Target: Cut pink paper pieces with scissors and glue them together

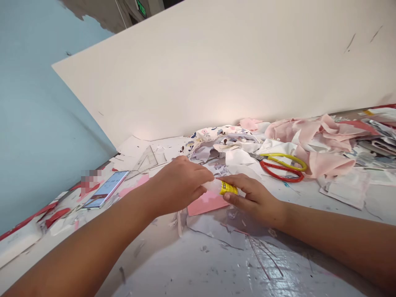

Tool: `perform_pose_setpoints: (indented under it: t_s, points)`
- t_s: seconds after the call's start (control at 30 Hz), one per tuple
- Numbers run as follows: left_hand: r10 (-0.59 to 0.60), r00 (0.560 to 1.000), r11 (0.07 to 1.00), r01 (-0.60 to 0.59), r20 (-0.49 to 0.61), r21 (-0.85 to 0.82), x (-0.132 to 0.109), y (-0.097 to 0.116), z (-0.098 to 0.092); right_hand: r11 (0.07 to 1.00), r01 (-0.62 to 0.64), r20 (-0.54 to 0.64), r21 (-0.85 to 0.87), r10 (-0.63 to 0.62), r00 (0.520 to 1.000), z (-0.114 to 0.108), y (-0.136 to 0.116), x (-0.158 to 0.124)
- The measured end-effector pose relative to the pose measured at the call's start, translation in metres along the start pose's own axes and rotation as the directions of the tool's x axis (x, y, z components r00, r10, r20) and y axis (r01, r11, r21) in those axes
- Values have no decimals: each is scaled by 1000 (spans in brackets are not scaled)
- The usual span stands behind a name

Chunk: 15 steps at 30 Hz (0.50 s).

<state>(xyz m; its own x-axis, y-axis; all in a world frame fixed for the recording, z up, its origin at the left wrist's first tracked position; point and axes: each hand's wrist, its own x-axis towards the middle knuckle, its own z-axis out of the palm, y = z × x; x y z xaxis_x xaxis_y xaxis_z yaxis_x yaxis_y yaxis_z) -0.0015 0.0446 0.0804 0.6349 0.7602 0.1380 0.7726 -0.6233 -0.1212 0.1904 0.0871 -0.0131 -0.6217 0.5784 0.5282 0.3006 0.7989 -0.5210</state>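
Observation:
A small glue bottle (223, 187) with a yellow label and a translucent white end lies across the gap between my hands. My right hand (253, 198) grips it around the yellow label. The fingertips of my left hand (181, 185) pinch its translucent end. Part of the bottle is hidden by my fingers. Just below the bottle lies a pink paper sheet (206, 205), partly covered by my hands. A torn grey-white paper piece (213, 231) lies under my right hand.
Scissors with red and yellow handles (281, 167), floral fabric (216, 138) and crumpled pink fabric (321, 140) lie beyond my hands. A smartphone (105, 189) and a transparent set square (147, 160) are at left. A white board (216, 70) stands behind the scrap-strewn white table (185, 268).

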Motion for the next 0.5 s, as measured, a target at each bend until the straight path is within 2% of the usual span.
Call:
perform_pose_setpoints:
  t_s: [0.07, 0.13, 0.2, 0.27, 0.37, 0.43, 0.5]
  points:
    - [42, 998, 999, -41, -41, 26, -2, 0, 1, 999, -5, -7, 49, 6, 1000, -1, 0, 0]
    - [12, 999, 1000, -13, -33, -18, -5, -1, -1, 999, 20, -42, 26, -19, 999, -1, 0, -1]
    - [-98, 994, 987, 103, 42, -125, -6, -4, -5, 995, 80, -75, -58, -84, 994, 1, -1, -1]
    - [-216, 961, 938, 254, 173, -234, -5, -7, -10, 978, 137, -79, -157, -150, 985, 3, -2, -1]
    - [-258, 902, 879, 368, 347, -303, -2, -9, -15, 946, 177, -69, -272, -202, 977, 4, -3, -1]
    - [-258, 885, 858, 394, 388, -330, 1, -8, -16, 926, 190, -65, -326, -222, 973, 3, -4, -1]
    - [-281, 884, 839, 415, 374, -352, 2, -5, -16, 907, 206, -68, -368, -247, 967, 1, -5, -2]
